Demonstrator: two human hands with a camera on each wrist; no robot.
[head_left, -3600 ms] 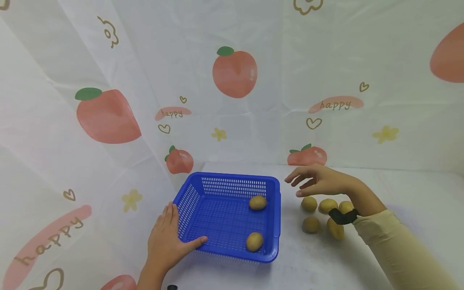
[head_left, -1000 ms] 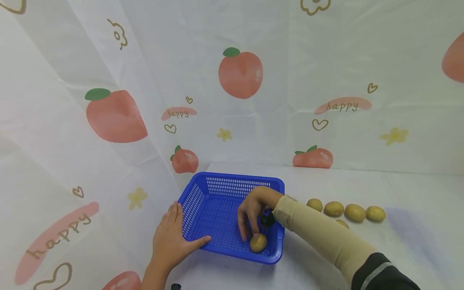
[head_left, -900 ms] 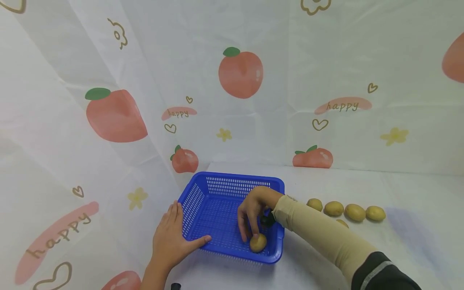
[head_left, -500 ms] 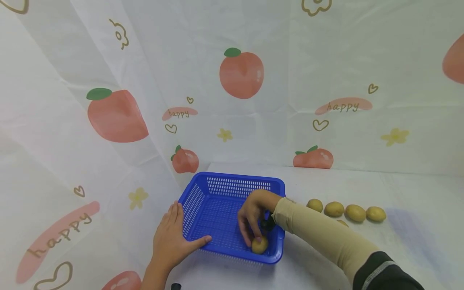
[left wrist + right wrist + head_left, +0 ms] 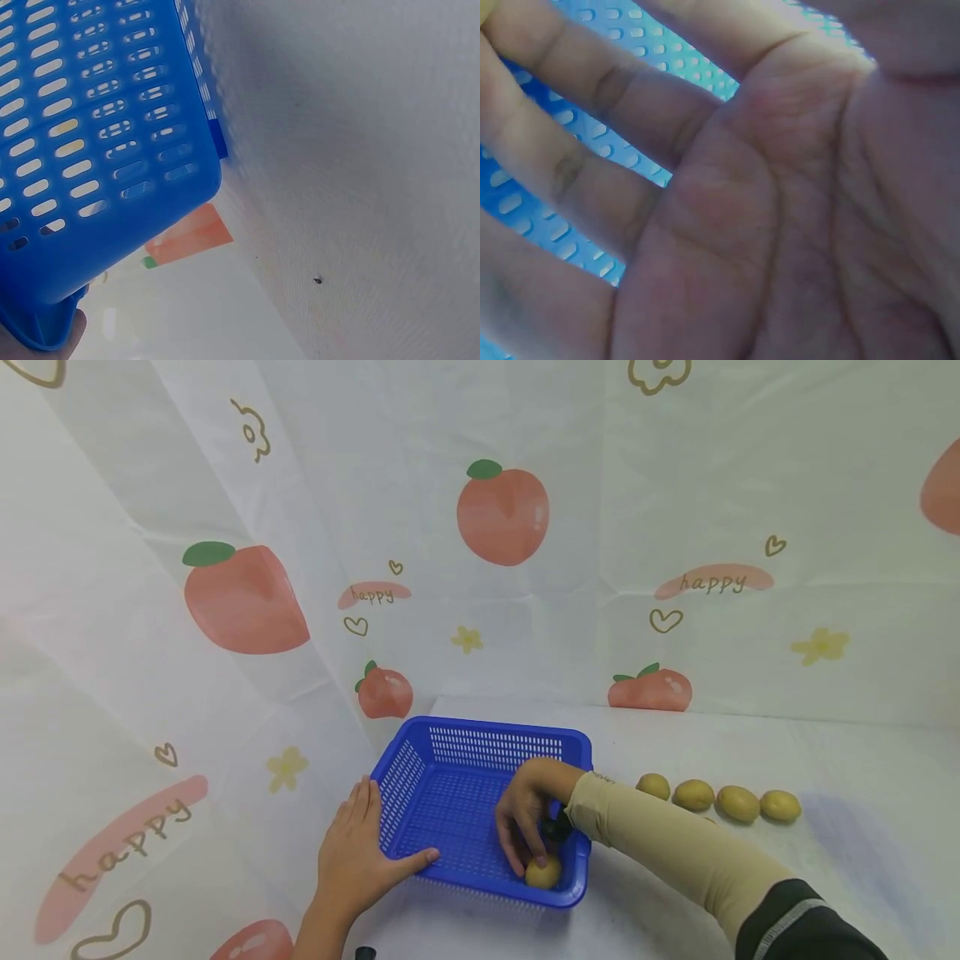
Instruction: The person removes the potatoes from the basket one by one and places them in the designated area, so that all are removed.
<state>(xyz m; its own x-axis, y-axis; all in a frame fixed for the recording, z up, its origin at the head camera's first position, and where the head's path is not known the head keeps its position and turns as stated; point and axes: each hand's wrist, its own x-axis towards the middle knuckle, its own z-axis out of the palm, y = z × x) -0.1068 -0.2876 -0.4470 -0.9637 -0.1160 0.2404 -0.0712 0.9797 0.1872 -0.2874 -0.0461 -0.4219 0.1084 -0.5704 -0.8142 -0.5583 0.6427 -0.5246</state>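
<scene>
My left hand [image 5: 352, 843] rests against the near left corner of the blue plastic basket [image 5: 495, 727]. Its fingers lie straight along the left rim, and the thumb reaches over the front rim. In the left wrist view the basket's slotted wall [image 5: 105, 112] fills the upper left. Bent down inside the basket, my right hand [image 5: 525, 814] holds a potato [image 5: 543, 872] at its fingertips in the near right corner. The right wrist view shows the palm [image 5: 727, 195] close up, with a yellowish bit of potato [image 5: 486, 11] at the fingertips. My right forearm hides the basket's right side.
Several potatoes [image 5: 738, 804] lie in a row on the white table to the right of the basket, one more mostly hidden behind the beige sleeve [image 5: 675, 843]. A white fruit-print sheet [image 5: 585, 527] hangs behind and at the left. A small black object [image 5: 365, 952] sits at the front edge.
From above the table potatoes, my right hand has moved left into the basket and onto the near potato. Over the last second it shifts that potato slightly towards the corner. The left hand stays at the rim.
</scene>
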